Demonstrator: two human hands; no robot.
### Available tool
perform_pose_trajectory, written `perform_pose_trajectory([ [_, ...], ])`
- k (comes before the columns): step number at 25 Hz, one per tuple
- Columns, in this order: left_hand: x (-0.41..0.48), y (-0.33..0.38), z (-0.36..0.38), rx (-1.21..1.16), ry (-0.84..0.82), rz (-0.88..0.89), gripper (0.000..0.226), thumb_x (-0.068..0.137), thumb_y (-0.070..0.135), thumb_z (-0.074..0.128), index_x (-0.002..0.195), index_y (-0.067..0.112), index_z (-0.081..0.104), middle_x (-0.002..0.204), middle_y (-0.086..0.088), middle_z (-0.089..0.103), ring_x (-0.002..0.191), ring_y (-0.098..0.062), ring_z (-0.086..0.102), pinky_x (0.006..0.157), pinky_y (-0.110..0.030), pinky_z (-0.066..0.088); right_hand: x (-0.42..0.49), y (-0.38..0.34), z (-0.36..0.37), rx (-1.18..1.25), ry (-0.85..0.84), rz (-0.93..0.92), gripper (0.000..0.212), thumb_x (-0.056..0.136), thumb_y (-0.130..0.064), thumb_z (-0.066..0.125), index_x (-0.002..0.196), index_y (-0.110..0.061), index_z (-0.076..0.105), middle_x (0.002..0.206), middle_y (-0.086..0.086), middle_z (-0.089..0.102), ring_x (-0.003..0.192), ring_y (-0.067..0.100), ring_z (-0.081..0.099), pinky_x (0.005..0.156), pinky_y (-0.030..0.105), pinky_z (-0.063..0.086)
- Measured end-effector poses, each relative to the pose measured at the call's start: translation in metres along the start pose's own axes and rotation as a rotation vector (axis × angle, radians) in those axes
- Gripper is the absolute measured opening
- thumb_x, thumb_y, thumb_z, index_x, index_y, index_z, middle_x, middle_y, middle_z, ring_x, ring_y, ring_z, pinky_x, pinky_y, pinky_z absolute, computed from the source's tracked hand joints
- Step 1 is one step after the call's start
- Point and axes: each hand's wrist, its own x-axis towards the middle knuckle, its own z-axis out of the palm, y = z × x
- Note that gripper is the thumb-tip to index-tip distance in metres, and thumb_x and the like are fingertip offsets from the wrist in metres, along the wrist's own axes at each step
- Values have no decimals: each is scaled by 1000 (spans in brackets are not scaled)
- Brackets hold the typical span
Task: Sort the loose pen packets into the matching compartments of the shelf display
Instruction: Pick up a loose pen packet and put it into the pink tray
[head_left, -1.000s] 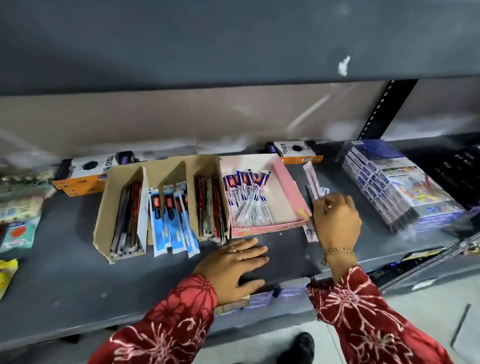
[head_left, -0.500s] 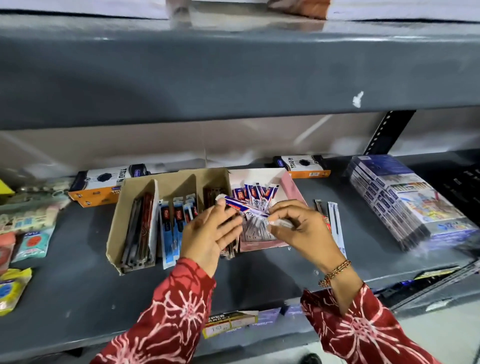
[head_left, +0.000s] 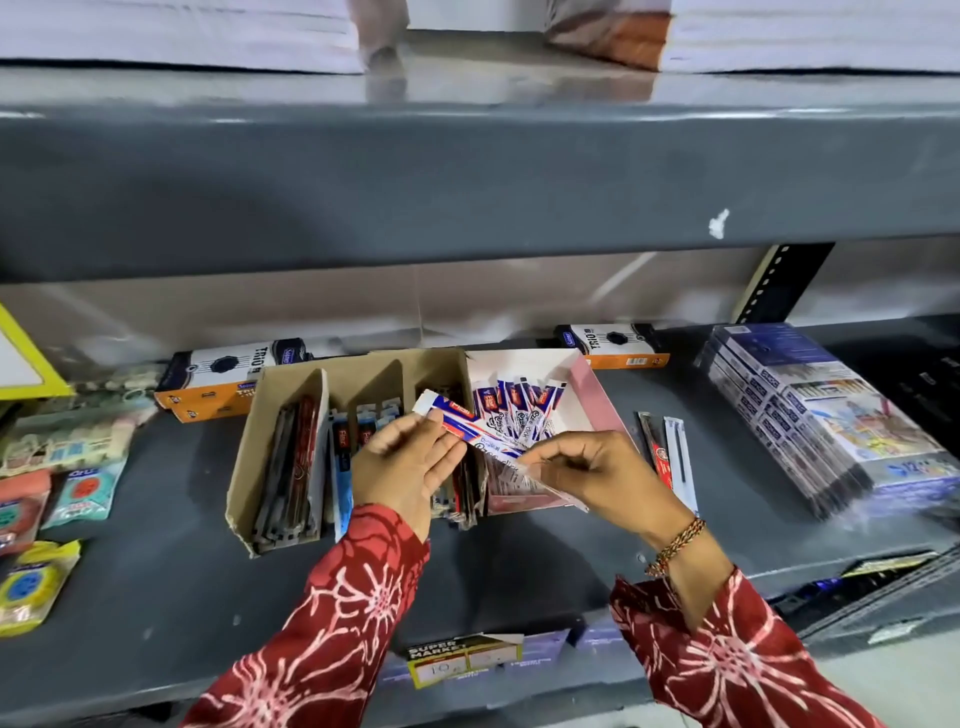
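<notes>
Now raised off the shelf between both hands, pinching blue-and-white packet ends, bound for pink compartment.

The front strip of the grey metal shelf lies bare, giving open passage along its front edge. The grey upper shelf board overhangs, capping room above. Toward the back, the brown cardboard compartment box and pink cardboard tray block the middle; a stack of blue colour-pencil boxes fills the right end.
</notes>
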Motion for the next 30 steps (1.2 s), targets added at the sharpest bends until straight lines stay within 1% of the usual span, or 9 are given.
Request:
perform_pose_trajectory([
  [3,-1,5,4,-27,11,53,7,86,-5,58,83,1,56,67,-9,70,60,-19,69,66,-33,58,1,0,-3,82,6,33,38,83,-1,64,82,-39,71,75,-16,73,77,4,62,72,18,49],
  [6,0,5,6,-24,18,88,7,85,-4,58,83,2,56,64,-6,70,59,-18,69,67,-34,57,5,-1,-5,107,87,85,29,75,-3,72,81,-30,69,63,-16,73,62,-2,62,59,10,47],
  [10,5,6,10,-42,17,132,6,85,-4,58,90,-1,56,78,-13,66,60,-17,69,68,-34,57,7,-2,-10,129,220,149,13,68,-7,79,74,-16,71,67,-2,73,56,4,64,58,13,51],
  [13,11,2,14,-23,-16,204,22,89,-3,54,111,-5,53,92,-14,64,74,-20,69,71,-30,56,10,-1,-13,162,211,128,16,74,0,73,74,-16,73,62,-11,73,57,1,64,57,12,52],
  [16,9,-17,2,389,-82,587,35,93,12,55,126,4,48,119,-11,58,105,-19,59,88,-29,49,16,12,-15,219,399,156,19,78,5,67,78,-12,74,63,-8,74,57,-1,62,56,13,52],
  [20,-2,-58,-46,1143,-528,1140,39,94,43,41,123,18,51,112,-4,65,102,-6,55,89,-13,39,32,40,-15,-55,644,436,15,79,0,64,86,-6,75,90,17,75,77,28,69,84,37,56],
  [22,0,-72,-63,1299,-656,1191,40,94,46,37,124,24,51,107,-1,68,96,-9,58,87,-17,41,36,42,-11,-296,602,544,18,81,-6,58,90,-3,74,96,19,74,88,35,68,85,34,55],
  [26,10,-83,-70,1535,-919,1190,46,95,50,29,132,27,44,128,5,57,117,-10,45,101,-26,33,38,28,4,-614,443,599,27,89,-6,44,106,7,60,109,25,66,102,41,62,88,42,52],
  [30,9,-85,-70,1622,-1027,1124,52,94,55,24,119,28,61,126,8,59,118,-9,49,97,-33,42,29,30,5,-862,484,249,32,76,0,38,83,1,70,85,23,69,82,39,65,71,39,54],
])
